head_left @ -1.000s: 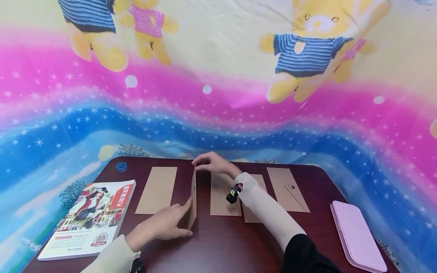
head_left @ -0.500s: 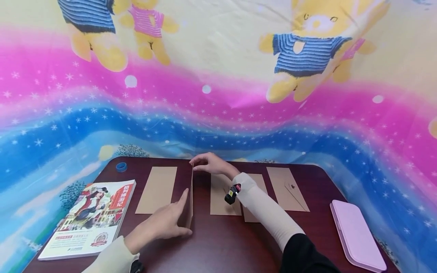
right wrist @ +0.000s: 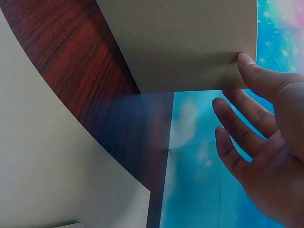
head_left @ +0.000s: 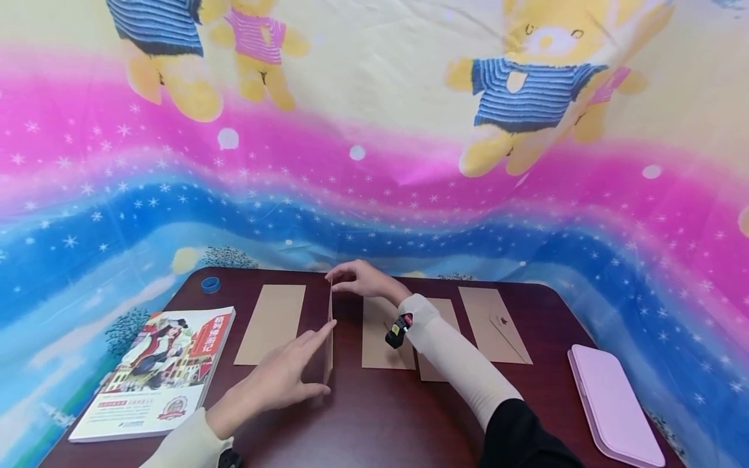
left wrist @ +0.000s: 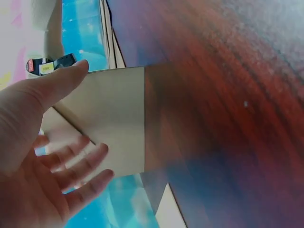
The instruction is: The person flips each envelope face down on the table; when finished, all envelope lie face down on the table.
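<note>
A brown kraft envelope (head_left: 329, 348) stands on edge on the table, seen nearly edge-on in the head view. My right hand (head_left: 365, 281) pinches its far upper corner. In the right wrist view the thumb (right wrist: 251, 69) lies on one face, and the other fingers are behind or below the edge. Beside the near end, my left hand (head_left: 277, 374) has its fingers extended and spread. The left wrist view shows the flap side of the envelope (left wrist: 116, 114) before those fingers; whether they touch it, I cannot tell.
One plain envelope (head_left: 270, 325) lies to the left, several others, including a flapped envelope (head_left: 494, 325), to the right. A book (head_left: 152, 370) and blue tape roll (head_left: 210, 285) are at left. A pink case (head_left: 614, 403) lies at the right edge. A patterned cloth (head_left: 374, 214) hangs behind.
The standing envelope has turned slightly, more edge-on, and shifted a little left. My left fingers have eased up along its near end and straightened. The right hand keeps its pinch.
</note>
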Available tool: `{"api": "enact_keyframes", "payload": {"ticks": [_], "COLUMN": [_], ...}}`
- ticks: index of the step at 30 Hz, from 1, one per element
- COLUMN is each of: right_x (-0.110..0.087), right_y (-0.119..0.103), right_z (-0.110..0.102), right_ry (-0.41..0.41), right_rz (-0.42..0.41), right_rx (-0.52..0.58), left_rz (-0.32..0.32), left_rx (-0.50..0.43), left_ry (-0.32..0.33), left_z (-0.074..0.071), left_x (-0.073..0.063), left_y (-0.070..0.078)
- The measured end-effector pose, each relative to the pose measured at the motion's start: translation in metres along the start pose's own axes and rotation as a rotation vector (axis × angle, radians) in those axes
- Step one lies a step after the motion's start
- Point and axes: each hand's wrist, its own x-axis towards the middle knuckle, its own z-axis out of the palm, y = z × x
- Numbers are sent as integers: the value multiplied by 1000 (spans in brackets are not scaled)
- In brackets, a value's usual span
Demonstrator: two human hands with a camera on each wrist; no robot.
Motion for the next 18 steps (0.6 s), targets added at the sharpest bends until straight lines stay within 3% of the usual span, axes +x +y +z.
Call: {"api": "enact_keyframes", "payload": {"ticks": [12,18], "right_x": [4,3], "right_y": [3,6], "right_z": [-3,-5], "right_ry": [-20,-17], "right_rz": [17,27], "right_rx": [-3,20], "left_rz": [160,184], "left_rx": [-4,-21], "left_ry": [181,226], "left_z": [-6,-7], "left_x": [2,2], "left_y": [-2,-2]}}
